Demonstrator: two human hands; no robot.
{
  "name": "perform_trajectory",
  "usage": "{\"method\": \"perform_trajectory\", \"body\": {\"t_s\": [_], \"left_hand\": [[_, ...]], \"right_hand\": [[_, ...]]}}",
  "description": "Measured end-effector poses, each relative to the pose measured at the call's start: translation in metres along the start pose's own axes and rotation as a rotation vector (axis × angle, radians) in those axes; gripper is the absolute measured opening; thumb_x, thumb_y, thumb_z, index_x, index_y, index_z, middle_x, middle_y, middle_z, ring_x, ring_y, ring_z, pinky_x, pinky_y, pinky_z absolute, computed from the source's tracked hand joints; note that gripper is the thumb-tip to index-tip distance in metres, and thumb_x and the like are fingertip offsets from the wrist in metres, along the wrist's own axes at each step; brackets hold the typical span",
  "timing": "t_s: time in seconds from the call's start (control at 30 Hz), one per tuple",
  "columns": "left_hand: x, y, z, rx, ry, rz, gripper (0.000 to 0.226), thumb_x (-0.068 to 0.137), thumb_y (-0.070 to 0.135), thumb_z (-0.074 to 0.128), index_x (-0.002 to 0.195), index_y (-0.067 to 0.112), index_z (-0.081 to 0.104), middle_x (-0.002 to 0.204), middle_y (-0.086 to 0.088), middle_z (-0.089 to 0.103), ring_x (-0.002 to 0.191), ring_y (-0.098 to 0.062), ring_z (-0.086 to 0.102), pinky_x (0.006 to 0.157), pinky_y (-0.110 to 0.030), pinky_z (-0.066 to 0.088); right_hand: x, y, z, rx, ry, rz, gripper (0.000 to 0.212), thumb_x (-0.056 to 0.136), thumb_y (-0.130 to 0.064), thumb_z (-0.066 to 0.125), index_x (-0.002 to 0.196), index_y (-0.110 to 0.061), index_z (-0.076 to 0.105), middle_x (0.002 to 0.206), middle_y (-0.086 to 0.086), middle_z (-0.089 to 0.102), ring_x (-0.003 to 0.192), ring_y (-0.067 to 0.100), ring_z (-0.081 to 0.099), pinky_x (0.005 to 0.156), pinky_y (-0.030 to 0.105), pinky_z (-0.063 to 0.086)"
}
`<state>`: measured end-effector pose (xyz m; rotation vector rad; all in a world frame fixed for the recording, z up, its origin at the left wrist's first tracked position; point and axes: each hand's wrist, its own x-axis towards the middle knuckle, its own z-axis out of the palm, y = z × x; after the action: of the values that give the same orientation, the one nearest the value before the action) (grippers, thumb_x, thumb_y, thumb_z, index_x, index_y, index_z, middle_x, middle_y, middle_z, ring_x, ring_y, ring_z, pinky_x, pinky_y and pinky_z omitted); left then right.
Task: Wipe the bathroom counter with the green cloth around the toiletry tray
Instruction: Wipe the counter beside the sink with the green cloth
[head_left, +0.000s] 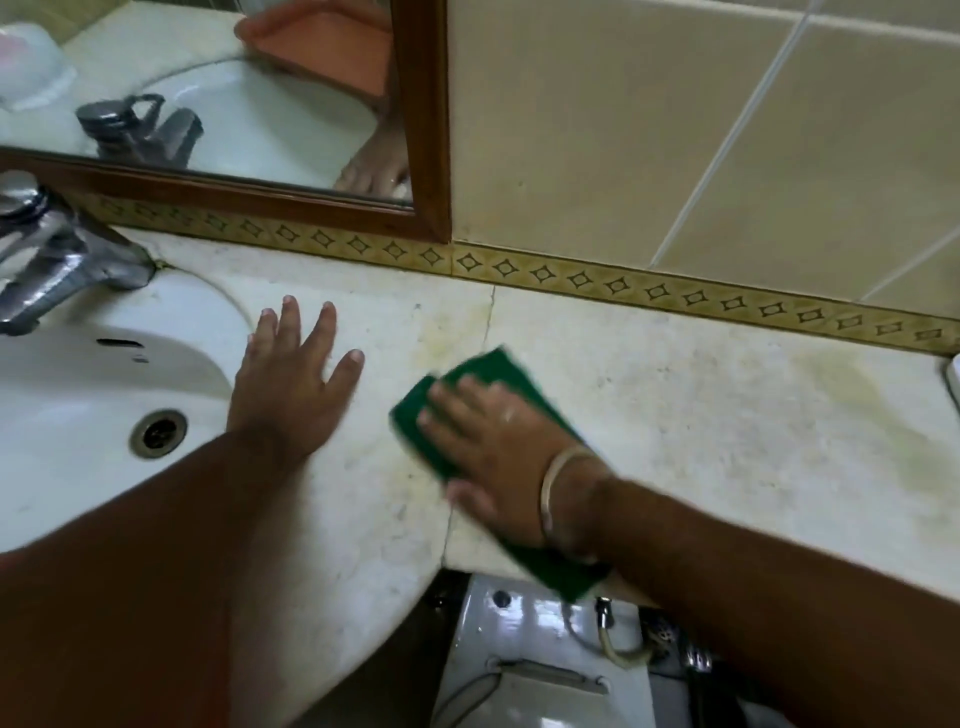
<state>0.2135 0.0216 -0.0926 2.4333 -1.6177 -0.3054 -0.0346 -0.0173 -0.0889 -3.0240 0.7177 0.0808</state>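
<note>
A green cloth (485, 371) lies flat on the pale stone counter (701, 415), near its front edge. My right hand (498, 447) presses down on the cloth with fingers spread, a thin bangle on the wrist. The cloth's near end sticks out past the counter edge under my wrist. My left hand (293, 379) rests flat on the counter beside the sink rim, fingers apart, holding nothing. At the far right edge a white corner (953, 382) shows; I cannot tell whether it is the toiletry tray.
A white sink (78, 395) with a chrome tap (47, 260) fills the left. A wood-framed mirror (260, 104) and a tiled wall stand behind the counter. Yellowish stains mark the counter at the middle and right. Below the counter edge is a white fixture with a hose (613, 644).
</note>
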Motion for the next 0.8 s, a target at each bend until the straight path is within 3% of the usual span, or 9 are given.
{"method": "perform_trajectory", "body": {"t_s": [0.07, 0.13, 0.2, 0.27, 0.37, 0.47, 0.63, 0.73, 0.8], "left_hand": [[-0.001, -0.001, -0.001, -0.009, -0.002, -0.002, 0.065, 0.099, 0.052, 0.031, 0.156, 0.025, 0.018, 0.165, -0.015, 0.004, 0.151, -0.035, 0.000, 0.121, -0.050, 0.006], [-0.002, -0.003, 0.000, 0.003, 0.013, 0.008, 0.065, 0.099, 0.053, 0.030, 0.156, 0.025, 0.018, 0.165, -0.016, 0.006, 0.151, -0.036, 0.002, 0.121, -0.052, 0.008], [0.000, -0.005, 0.003, 0.017, 0.029, 0.021, 0.065, 0.098, 0.055, 0.029, 0.156, 0.025, 0.019, 0.165, -0.017, 0.008, 0.151, -0.038, 0.004, 0.120, -0.053, 0.010], [0.001, -0.006, 0.005, 0.015, 0.029, 0.016, 0.066, 0.097, 0.057, 0.028, 0.156, 0.026, 0.018, 0.165, -0.016, 0.007, 0.151, -0.037, 0.004, 0.120, -0.053, 0.010], [0.004, -0.009, 0.008, 0.008, 0.037, 0.012, 0.068, 0.096, 0.059, 0.025, 0.156, 0.029, 0.015, 0.165, -0.013, 0.004, 0.151, -0.034, 0.001, 0.120, -0.050, 0.008], [0.005, -0.010, 0.009, 0.012, 0.044, 0.016, 0.069, 0.094, 0.061, 0.022, 0.156, 0.030, 0.014, 0.166, -0.013, 0.004, 0.151, -0.034, 0.001, 0.120, -0.050, 0.008], [0.006, -0.011, 0.010, -0.006, 0.053, 0.014, 0.071, 0.092, 0.063, 0.020, 0.156, 0.031, 0.015, 0.166, -0.012, 0.005, 0.151, -0.032, 0.001, 0.120, -0.048, 0.006], [0.006, -0.011, 0.010, -0.009, 0.054, 0.018, 0.065, 0.097, 0.057, 0.026, 0.156, 0.031, 0.015, 0.166, -0.011, 0.005, 0.152, -0.032, 0.000, 0.120, -0.048, 0.006], [0.005, -0.011, 0.009, -0.018, 0.056, 0.022, 0.063, 0.099, 0.050, 0.031, 0.156, 0.029, 0.017, 0.166, -0.013, 0.007, 0.151, -0.033, 0.002, 0.120, -0.049, 0.006]], "right_hand": [[-0.036, -0.024, -0.005, 0.070, -0.043, -0.233, 0.064, 0.092, -0.050, 0.038, 0.148, -0.021, 0.029, 0.155, 0.009, 0.031, 0.141, 0.033, 0.027, 0.113, 0.049, 0.021], [-0.084, 0.004, -0.009, 0.095, -0.086, -0.382, 0.061, 0.095, -0.050, 0.036, 0.150, -0.026, 0.024, 0.158, 0.003, 0.025, 0.145, 0.027, 0.020, 0.116, 0.049, 0.019], [-0.118, 0.060, -0.011, 0.059, -0.085, -0.303, 0.061, 0.095, -0.053, 0.029, 0.150, -0.027, 0.023, 0.157, 0.004, 0.024, 0.146, 0.025, 0.019, 0.114, 0.053, 0.026], [-0.128, 0.114, -0.019, 0.099, -0.129, -0.047, 0.064, 0.095, -0.057, 0.022, 0.151, -0.025, 0.020, 0.157, 0.009, 0.024, 0.145, 0.028, 0.019, 0.110, 0.056, 0.031], [-0.083, 0.139, -0.022, 0.107, -0.075, 0.160, 0.066, 0.093, -0.062, 0.016, 0.150, -0.028, 0.013, 0.159, 0.007, 0.013, 0.146, 0.032, 0.014, 0.115, 0.055, 0.022], [-0.004, 0.116, -0.012, 0.046, -0.019, 0.095, 0.066, 0.094, -0.057, 0.013, 0.151, -0.025, 0.015, 0.159, 0.002, 0.009, 0.147, 0.027, 0.012, 0.115, 0.041, 0.008], [0.102, 0.092, -0.020, 0.034, -0.029, -0.018, 0.056, 0.100, -0.041, 0.024, 0.153, -0.026, 0.013, 0.162, 0.001, 0.007, 0.147, 0.022, 0.009, 0.115, 0.038, 0.012], [0.104, 0.074, -0.021, 0.009, -0.021, -0.018, 0.059, 0.099, -0.042, 0.026, 0.153, -0.026, 0.011, 0.162, 0.003, 0.007, 0.148, 0.024, 0.008, 0.116, 0.039, 0.009], [0.057, 0.041, -0.012, -0.062, 0.045, -0.147, 0.062, 0.095, -0.044, 0.030, 0.151, -0.023, 0.016, 0.160, 0.008, 0.016, 0.146, 0.030, 0.015, 0.116, 0.043, 0.009]]}}
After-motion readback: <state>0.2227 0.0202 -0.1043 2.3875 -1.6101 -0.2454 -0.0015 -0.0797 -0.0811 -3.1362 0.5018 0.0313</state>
